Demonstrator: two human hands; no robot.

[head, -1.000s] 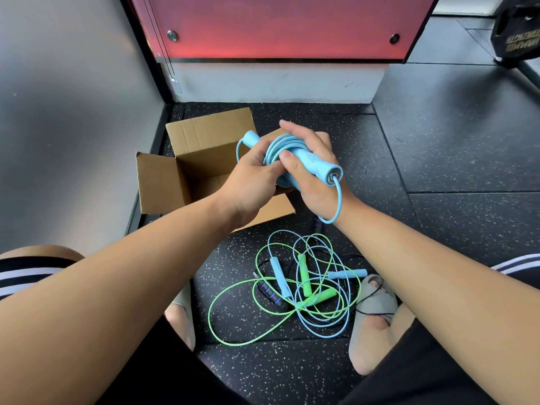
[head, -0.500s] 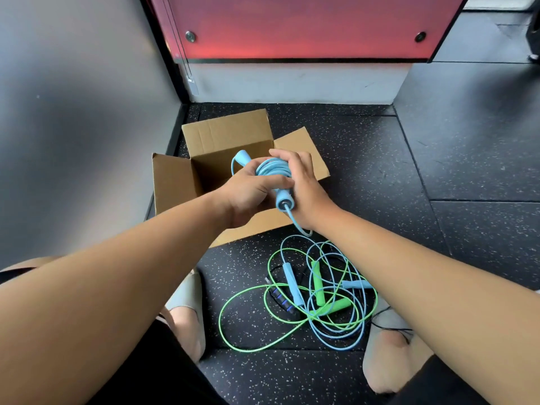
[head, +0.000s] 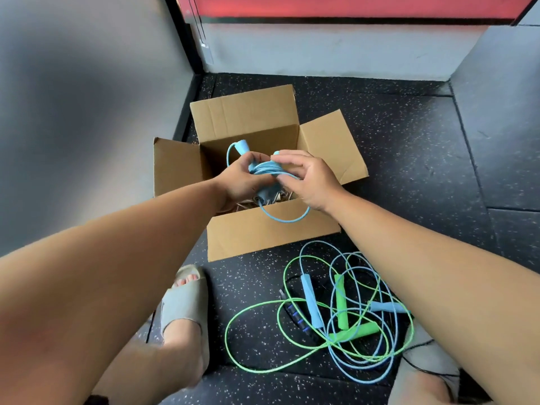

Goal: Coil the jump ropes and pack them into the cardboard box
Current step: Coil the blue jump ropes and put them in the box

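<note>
Two grips on one bundle, at centre frame. Left grip [head: 239, 181] wrapped round the coiled blue jump rope [head: 264, 168], fingers curled about its middle. Right grip [head: 311, 182] pinching the outer turns between thumb and fingertips, from the right side.

Bundle held over the open mouth of the cardboard box [head: 248, 133], above the paper filler [head: 282, 197] on its bottom; touching that filler or just clear of it, cannot tell. Long axis of the bundle running top to bottom of the frame with a slight lean: upper handle [head: 241, 146] poking toward the box's far wall, lower handle [head: 264, 196] pointing down into the box. One slack loop [head: 285, 220] of cord drooping past the lower handle and showing against the near flap [head: 271, 238].

Judged as the placing step for this rope. Box directly beneath, so a short drop and no sideways travel. Left grip apparently the load-bearing one, right only steadying. Worth tucking the stray loop inside the rim before letting go; otherwise likely to spring the coil open.

Lower right of the frame, on the floor [head: 394, 159]: tangled pile [head: 340, 305] of green, blue and black ropes, not yet coiled, apart from the box.
</note>
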